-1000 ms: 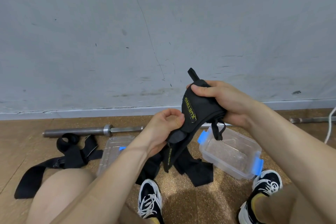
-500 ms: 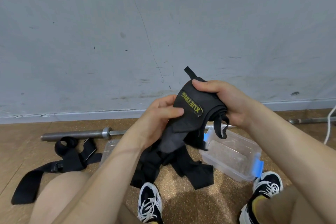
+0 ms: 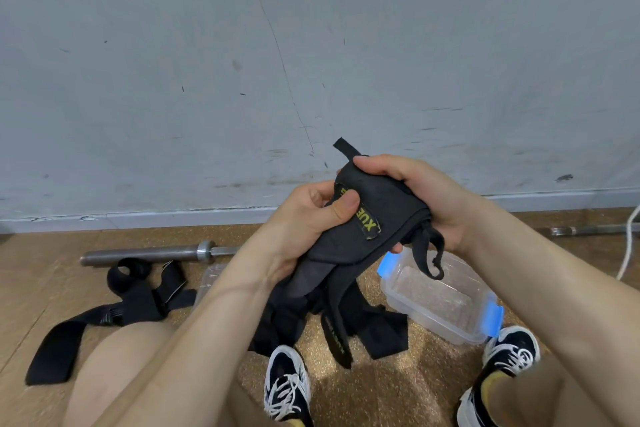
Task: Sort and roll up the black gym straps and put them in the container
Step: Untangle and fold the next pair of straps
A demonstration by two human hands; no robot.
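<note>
Both hands hold a partly rolled black strap (image 3: 388, 208) with a yellow-lettered label, up in front of the wall. My right hand (image 3: 419, 198) grips the rolled part from behind, its thumb on top. My left hand (image 3: 308, 218) pinches the strap with its thumb over the label. The loose tail hangs down to a pile of black straps (image 3: 346, 322) on the floor. A clear container (image 3: 440, 298) with blue clips stands open on the floor below my right hand. Another black strap (image 3: 114, 305) lies loose at the left.
A steel barbell (image 3: 156, 253) lies along the base of the grey wall. The container's clear lid (image 3: 211, 281) lies behind my left forearm. My two shoes (image 3: 287, 388) stand on the cork floor below. A white cable (image 3: 628, 246) hangs at the right edge.
My left hand has risen from under the strap and its thumb now covers part of the label. The roll has turned a little in my right hand.
</note>
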